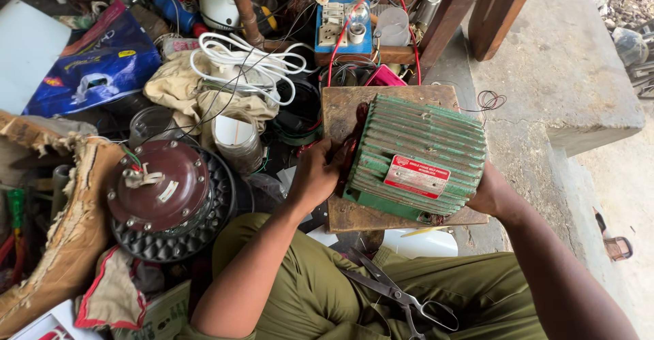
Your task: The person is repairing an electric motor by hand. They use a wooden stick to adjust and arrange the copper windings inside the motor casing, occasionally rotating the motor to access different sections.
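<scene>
A green ribbed motor housing [415,156] with a red and white label lies on its side on a worn wooden board [344,108]. My left hand [315,176] grips the housing's left end, where reddish copper windings show. On the opposite end, my right hand [492,191] holds the housing. Both hands are closed against it. A pair of metal scissors [395,294] rests on my lap, on olive green trousers.
A maroon ceiling fan motor [160,187] sits on a black ribbed disc at left. Behind are a coil of white cable [252,64], a blue switch board with bulb [344,30], a clear jar [238,139], rags and bags. A concrete ledge [565,74] lies right.
</scene>
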The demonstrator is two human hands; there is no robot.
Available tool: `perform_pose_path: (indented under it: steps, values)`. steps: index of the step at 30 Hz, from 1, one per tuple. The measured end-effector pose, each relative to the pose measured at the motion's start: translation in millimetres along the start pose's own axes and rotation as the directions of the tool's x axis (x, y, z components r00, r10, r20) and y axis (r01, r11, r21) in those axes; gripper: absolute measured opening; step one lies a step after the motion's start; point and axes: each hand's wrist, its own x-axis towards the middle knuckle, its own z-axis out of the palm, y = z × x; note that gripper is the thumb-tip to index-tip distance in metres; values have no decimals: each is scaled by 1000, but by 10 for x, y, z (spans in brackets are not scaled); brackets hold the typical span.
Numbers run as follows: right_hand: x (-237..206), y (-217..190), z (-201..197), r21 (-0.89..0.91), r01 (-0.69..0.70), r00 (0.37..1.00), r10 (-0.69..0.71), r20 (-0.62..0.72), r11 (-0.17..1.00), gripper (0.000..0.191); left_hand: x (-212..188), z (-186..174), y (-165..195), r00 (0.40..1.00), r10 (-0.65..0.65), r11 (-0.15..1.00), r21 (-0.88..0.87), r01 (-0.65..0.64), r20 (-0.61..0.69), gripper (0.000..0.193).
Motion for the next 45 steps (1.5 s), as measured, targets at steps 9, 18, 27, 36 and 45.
perform_pose_path:
  steps: [9,18,27,36,45]
  values:
    - [32,-154,-42,-39,55,998,-55,15,998,66,67,-6,-66,980,-186,941,-272,199,72,18]
    - [-100,-310,189,228,-176,972,206,-113,958,64,53,-56,-236,998,-45,985,-168,50,32,17]
    - [-108,-115,92,22,-163,983,164,-78,986,57,29,-32,-209,998,-25,935,-351,43,56,26]
    - [-274,15,115,-8,-5,1000,5,-29,1000,50,-202,-291,8,820,556,766,299,-569,137,39]
    - [-301,-118,70,-58,-172,983,175,62,983,34,-158,-157,-127,743,647,661,360,-658,172,86]
